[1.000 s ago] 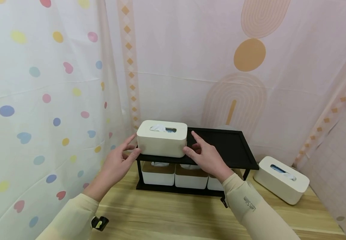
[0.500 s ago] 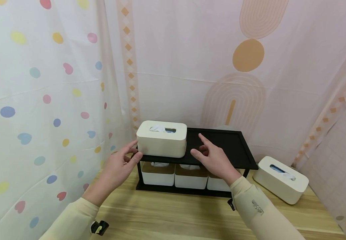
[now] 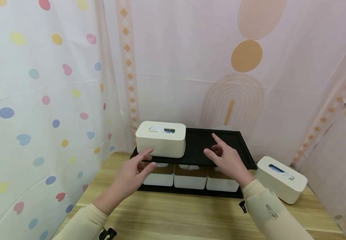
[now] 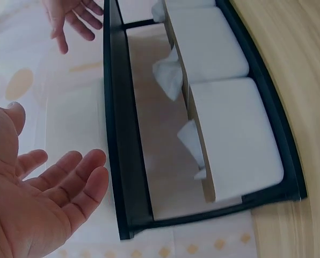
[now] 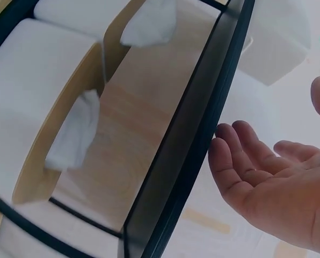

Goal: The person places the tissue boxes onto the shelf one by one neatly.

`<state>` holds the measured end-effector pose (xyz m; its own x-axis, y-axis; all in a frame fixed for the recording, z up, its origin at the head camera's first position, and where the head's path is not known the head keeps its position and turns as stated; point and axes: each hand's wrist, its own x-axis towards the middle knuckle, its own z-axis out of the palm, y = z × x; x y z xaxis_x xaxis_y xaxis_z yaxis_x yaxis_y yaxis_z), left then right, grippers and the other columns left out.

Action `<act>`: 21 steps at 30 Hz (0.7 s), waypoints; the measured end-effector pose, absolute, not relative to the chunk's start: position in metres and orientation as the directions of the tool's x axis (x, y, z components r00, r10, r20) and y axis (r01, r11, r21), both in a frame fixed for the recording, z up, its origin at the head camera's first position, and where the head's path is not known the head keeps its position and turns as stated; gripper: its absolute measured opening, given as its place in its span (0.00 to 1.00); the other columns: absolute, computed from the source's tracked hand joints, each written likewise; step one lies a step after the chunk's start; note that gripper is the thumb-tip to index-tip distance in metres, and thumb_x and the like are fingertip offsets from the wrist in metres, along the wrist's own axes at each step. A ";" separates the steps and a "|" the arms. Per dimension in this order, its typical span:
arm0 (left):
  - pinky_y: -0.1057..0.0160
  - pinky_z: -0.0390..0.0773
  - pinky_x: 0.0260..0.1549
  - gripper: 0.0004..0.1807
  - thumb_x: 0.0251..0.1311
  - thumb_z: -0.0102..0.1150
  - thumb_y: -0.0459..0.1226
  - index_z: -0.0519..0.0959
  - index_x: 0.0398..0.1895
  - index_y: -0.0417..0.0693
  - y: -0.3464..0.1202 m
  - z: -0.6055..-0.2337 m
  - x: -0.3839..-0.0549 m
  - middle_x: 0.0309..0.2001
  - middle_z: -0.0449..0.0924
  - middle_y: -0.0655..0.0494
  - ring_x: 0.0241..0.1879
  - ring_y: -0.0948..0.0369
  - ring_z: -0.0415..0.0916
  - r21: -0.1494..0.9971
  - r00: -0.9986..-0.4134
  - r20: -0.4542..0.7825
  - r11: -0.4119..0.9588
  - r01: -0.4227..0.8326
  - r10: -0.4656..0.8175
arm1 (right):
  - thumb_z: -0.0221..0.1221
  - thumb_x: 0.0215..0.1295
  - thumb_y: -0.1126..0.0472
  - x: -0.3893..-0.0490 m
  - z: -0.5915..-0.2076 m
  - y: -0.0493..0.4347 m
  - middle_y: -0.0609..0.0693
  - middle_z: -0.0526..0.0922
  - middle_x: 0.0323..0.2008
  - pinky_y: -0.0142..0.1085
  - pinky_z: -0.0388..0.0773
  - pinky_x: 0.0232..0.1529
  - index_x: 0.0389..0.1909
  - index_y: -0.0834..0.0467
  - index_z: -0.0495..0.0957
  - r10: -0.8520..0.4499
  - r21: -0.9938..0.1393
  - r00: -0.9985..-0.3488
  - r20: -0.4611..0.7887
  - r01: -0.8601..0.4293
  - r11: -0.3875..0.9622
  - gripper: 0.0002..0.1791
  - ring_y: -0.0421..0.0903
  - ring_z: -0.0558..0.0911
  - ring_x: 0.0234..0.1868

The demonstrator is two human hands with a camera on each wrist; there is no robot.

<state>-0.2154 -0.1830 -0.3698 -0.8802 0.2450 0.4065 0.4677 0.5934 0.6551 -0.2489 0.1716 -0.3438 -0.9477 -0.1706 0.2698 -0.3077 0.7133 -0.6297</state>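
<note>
A cream tissue box [image 3: 161, 146] sits on the left half of a black two-tier shelf's top [image 3: 198, 146], white tissue showing in its slot. My left hand [image 3: 131, 176] is in front of the box, fingers relaxed and holding nothing. Over the right half of the top, my right hand [image 3: 229, 160] hovers with its fingers spread and nothing in them. The left wrist view shows the left hand [image 4: 52, 188] palm up beside the shelf edge [image 4: 122, 123]. In the right wrist view, the right hand's [image 5: 278, 177] fingertips lie right by the edge [image 5: 189, 140].
White boxes with wooden lids [image 3: 190, 178] stand in a row on the lower tier, tissues poking out. A second cream tissue box [image 3: 281, 180] stands on the wooden table [image 3: 184, 213], right of the shelf. Patterned curtains [image 3: 56, 100] hang left and behind.
My right hand has left the tissue box's right side and moved right. My left hand has come off its left side and shifted right, in front of it. The box stays put.
</note>
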 end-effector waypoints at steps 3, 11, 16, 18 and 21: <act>0.67 0.80 0.33 0.31 0.77 0.61 0.49 0.71 0.79 0.50 -0.175 -0.372 -0.213 0.60 0.86 0.45 0.33 0.66 0.80 0.660 -0.874 0.403 0.575 0.483 0.271 | 0.56 0.79 0.34 -0.247 -0.343 0.186 0.62 0.80 0.69 0.60 0.80 0.63 0.87 0.49 0.52 -0.141 -0.618 -0.946 0.291 -0.298 0.727 0.46 0.60 0.81 0.66; 0.68 0.81 0.36 0.33 0.76 0.62 0.52 0.72 0.79 0.52 -0.158 -0.381 -0.208 0.61 0.86 0.49 0.36 0.69 0.80 0.663 -0.879 0.361 0.577 0.477 0.313 | 0.52 0.82 0.36 -0.235 -0.346 0.243 0.69 0.77 0.71 0.65 0.78 0.64 0.88 0.52 0.48 -0.072 -0.592 -0.950 0.304 -0.248 0.767 0.45 0.67 0.78 0.70; 0.69 0.80 0.35 0.32 0.76 0.62 0.51 0.72 0.78 0.52 -0.152 -0.389 -0.206 0.61 0.86 0.50 0.35 0.71 0.79 0.681 -0.879 0.345 0.556 0.476 0.330 | 0.51 0.82 0.36 -0.226 -0.354 0.278 0.72 0.75 0.71 0.68 0.77 0.62 0.88 0.56 0.47 -0.032 -0.547 -0.960 0.277 -0.184 0.817 0.46 0.72 0.76 0.70; 0.68 0.80 0.34 0.31 0.77 0.62 0.51 0.73 0.78 0.51 -0.149 -0.393 -0.205 0.61 0.86 0.49 0.34 0.71 0.79 0.694 -0.876 0.336 0.539 0.478 0.345 | 0.51 0.82 0.36 -0.223 -0.358 0.292 0.73 0.74 0.72 0.69 0.76 0.62 0.88 0.58 0.46 -0.018 -0.528 -0.965 0.263 -0.160 0.834 0.47 0.74 0.74 0.70; 0.69 0.80 0.33 0.32 0.77 0.61 0.53 0.73 0.78 0.52 -0.144 -0.399 -0.203 0.61 0.86 0.48 0.34 0.70 0.79 0.710 -0.877 0.302 0.526 0.468 0.373 | 0.52 0.82 0.35 -0.222 -0.364 0.314 0.76 0.72 0.71 0.70 0.75 0.60 0.87 0.63 0.45 0.002 -0.483 -0.968 0.252 -0.124 0.867 0.50 0.78 0.72 0.69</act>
<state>-0.2033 -0.1441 -0.3986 -0.8775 0.3725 0.3021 0.4679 0.5261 0.7101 -0.2223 0.3136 -0.3641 -0.9677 0.0023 0.2522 -0.1239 0.8667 -0.4832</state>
